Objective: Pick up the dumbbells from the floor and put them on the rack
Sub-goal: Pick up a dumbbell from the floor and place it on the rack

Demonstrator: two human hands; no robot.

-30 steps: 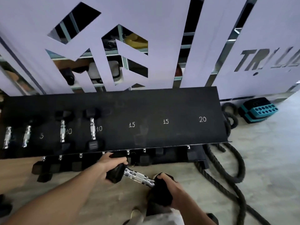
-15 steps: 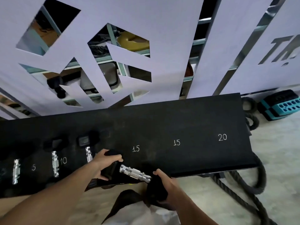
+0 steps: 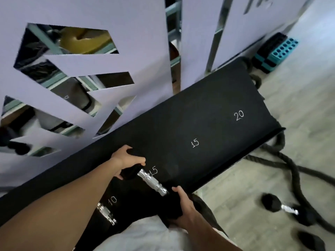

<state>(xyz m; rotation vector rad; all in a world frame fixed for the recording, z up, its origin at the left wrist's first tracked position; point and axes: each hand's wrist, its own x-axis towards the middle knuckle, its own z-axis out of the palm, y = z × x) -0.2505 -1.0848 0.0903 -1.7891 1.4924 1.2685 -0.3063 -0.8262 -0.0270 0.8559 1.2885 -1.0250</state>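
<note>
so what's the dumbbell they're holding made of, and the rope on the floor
Dumbbell: the handle looks like polished chromed metal, bright with sharp reflections and turned rings. The heads are matte black, probably rubber-coated, showing no glare; the left hand and right hand each grip one.
Rope: thick, dark and twisted, likely woven fibre, with strands visible along its length.

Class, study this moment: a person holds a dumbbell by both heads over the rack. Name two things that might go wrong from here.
1. The left hand and right hand grip the dumbbell by its heads, so fingers may get pinched against the rack when it lands.
2. The rope and another dumbbell on the floor lie close by: tripping hazards.
</note>
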